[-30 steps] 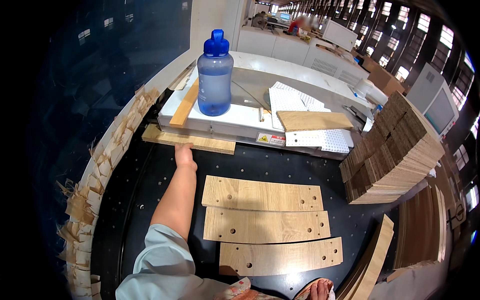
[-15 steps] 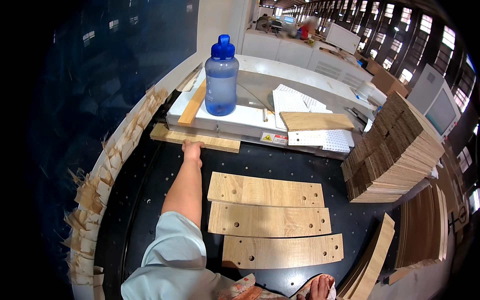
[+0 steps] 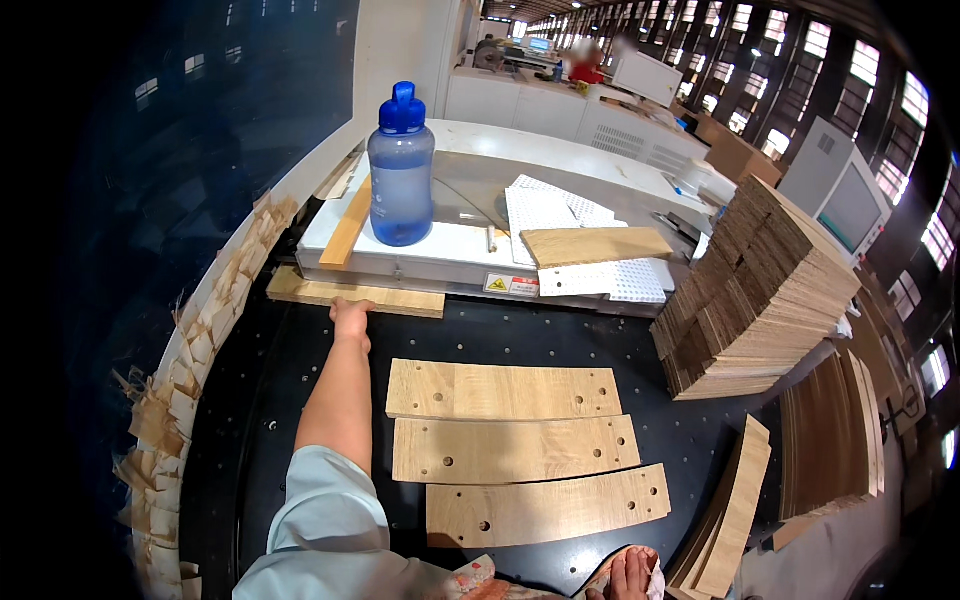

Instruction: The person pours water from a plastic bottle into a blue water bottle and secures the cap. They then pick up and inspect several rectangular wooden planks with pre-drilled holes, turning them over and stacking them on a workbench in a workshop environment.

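At the far left of the black table [image 3: 480,335], my left hand [image 3: 350,318] is on a light wood-grain board [image 3: 405,302], its fingers closed over the near edge. That board lies against the front of the white machine part [image 3: 400,268]. Near the bottom edge is my right hand [image 3: 630,574], fingers stretched out side by side, beside a patterned cloth [image 3: 478,578]; its palm is hidden. Between the hands lie three drilled wooden boards in a row: a far one [image 3: 505,390], a middle one [image 3: 515,448] and a near one [image 3: 550,508].
A blue water bottle [image 3: 402,185] stands on the machine beside a wooden strip [image 3: 348,225]. Another board [image 3: 597,246] rests on white dotted sheets [image 3: 548,220]. Tall board stacks [image 3: 755,300] rise at right, with leaning strips [image 3: 735,510] nearer. Torn tape [image 3: 190,390] lines the left edge.
The whole view has shifted, so most things appear further left. My left hand stays on the far board, and the three drilled boards keep their row.
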`<control>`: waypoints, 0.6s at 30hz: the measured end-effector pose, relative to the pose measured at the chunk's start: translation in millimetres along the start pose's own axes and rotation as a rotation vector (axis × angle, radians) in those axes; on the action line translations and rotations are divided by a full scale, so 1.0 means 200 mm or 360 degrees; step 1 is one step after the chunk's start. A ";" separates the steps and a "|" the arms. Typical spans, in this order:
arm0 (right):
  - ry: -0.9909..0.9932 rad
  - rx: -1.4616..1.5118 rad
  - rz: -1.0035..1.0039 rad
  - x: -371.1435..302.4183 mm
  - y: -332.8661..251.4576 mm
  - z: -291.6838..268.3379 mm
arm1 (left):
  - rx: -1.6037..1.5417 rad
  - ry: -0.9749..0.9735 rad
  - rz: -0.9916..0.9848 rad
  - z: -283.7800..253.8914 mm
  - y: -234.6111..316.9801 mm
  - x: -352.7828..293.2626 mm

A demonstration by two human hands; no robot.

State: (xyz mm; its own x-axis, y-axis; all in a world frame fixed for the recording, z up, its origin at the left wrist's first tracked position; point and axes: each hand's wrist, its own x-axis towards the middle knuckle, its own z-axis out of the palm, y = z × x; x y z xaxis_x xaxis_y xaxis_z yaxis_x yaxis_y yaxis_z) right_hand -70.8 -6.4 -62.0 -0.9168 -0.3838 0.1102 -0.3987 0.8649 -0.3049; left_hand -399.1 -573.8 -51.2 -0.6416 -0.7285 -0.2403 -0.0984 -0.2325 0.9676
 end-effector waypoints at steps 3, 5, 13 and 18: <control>0.0105 -0.0079 -0.0095 0.01 0.01 0.02 | 0.0013 0.0010 0.0016 -0.05 -0.05 0.08; 0.0118 -0.0025 -0.0027 0.03 -0.05 -0.03 | -0.0002 -0.0008 0.0022 -0.04 -0.05 0.08; 0.0149 0.0014 -0.0004 0.01 -0.06 -0.03 | 0.0024 0.0035 0.0111 -0.04 -0.20 0.27; 0.0259 0.0064 0.0058 0.00 -0.11 -0.06 | -0.0068 0.0035 0.0116 -0.06 -0.28 0.40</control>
State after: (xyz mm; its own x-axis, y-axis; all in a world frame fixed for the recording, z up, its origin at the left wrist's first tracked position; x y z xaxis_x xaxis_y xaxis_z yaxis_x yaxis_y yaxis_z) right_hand -61.9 -21.8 -43.8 -0.9233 -0.2921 0.2493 -0.3670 0.8624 -0.3487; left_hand -435.8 -626.2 -124.6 -0.6287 -0.7584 -0.1716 -0.0193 -0.2055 0.9785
